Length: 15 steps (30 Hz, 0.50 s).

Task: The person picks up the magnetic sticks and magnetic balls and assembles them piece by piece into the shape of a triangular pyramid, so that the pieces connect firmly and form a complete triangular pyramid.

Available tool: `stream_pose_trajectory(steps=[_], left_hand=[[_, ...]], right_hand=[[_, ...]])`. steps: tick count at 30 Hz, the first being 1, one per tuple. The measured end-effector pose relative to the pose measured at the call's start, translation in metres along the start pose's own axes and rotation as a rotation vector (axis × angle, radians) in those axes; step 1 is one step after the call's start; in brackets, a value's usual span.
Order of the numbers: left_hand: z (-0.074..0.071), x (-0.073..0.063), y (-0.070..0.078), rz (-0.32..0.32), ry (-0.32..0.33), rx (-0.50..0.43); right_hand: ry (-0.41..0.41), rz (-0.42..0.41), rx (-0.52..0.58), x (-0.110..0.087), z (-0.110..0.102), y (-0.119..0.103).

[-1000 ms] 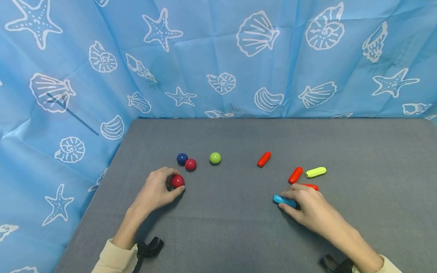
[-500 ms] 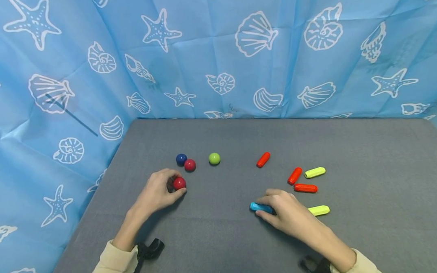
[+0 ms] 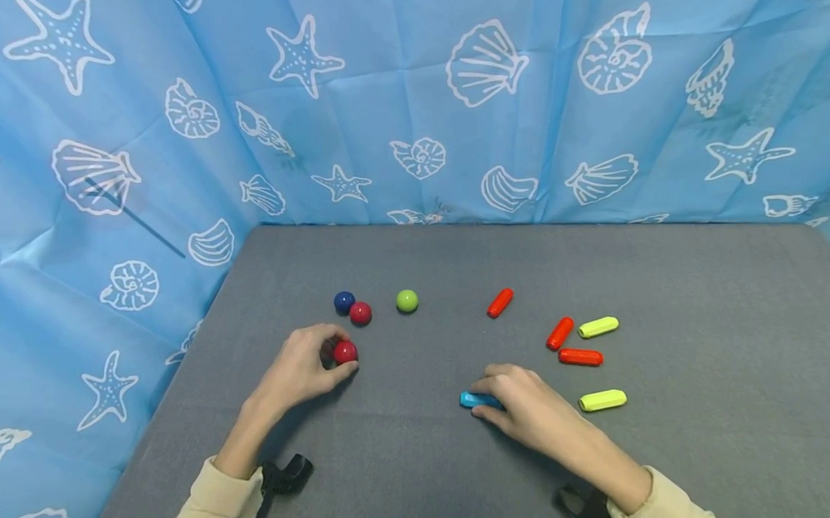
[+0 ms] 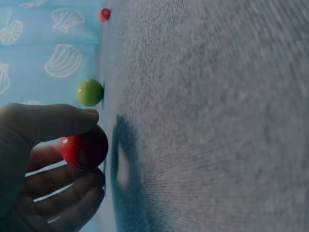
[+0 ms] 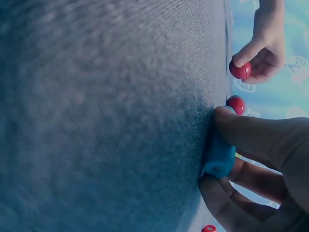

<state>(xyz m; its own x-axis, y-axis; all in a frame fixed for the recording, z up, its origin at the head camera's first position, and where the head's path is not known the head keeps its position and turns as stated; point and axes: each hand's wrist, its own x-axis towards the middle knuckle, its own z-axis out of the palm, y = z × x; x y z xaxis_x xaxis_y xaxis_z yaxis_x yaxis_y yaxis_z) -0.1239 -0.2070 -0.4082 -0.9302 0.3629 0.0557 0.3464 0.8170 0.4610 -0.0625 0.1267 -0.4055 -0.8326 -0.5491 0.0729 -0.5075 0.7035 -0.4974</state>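
My left hand (image 3: 300,372) pinches a glossy red ball (image 3: 346,352) between thumb and fingers. In the left wrist view the ball (image 4: 84,149) sits between the thumb and the fingers, seemingly just off the cloth, with a shadow beside it. Over to the right, my right hand (image 3: 533,412) pinches a blue faceted stick (image 3: 475,400) at or very near the tabletop. The right wrist view shows a small hole in the end of this stick (image 5: 219,159), thumb on one side and fingers on the other. The hand covers part of the stick in the head view.
Beyond my left hand lie a dark blue ball (image 3: 344,302), a second red ball (image 3: 360,314) and a green ball (image 3: 407,301). Red sticks (image 3: 581,357) and yellow sticks (image 3: 603,400) lie on the grey table (image 3: 410,475). A blue shell-print curtain (image 3: 366,99) hangs behind.
My right hand has slid the blue stick leftward and slightly nearer, uncovering a red stick and a yellow stick. My left hand, holding the red ball, has shifted slightly right and nearer.
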Motion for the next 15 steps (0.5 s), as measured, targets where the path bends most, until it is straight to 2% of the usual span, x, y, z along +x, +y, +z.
stream_pose_trajectory(steps=[9,15], left_hand=[[0.003,-0.001,0.015,0.046,-0.040,-0.083],[0.007,-0.001,0.031,0.142,-0.089,-0.137]], right_hand=[[0.014,0.006,-0.018,0.000,0.001,-0.001],[0.016,0.009,-0.026,0.000,0.001,-0.001]])
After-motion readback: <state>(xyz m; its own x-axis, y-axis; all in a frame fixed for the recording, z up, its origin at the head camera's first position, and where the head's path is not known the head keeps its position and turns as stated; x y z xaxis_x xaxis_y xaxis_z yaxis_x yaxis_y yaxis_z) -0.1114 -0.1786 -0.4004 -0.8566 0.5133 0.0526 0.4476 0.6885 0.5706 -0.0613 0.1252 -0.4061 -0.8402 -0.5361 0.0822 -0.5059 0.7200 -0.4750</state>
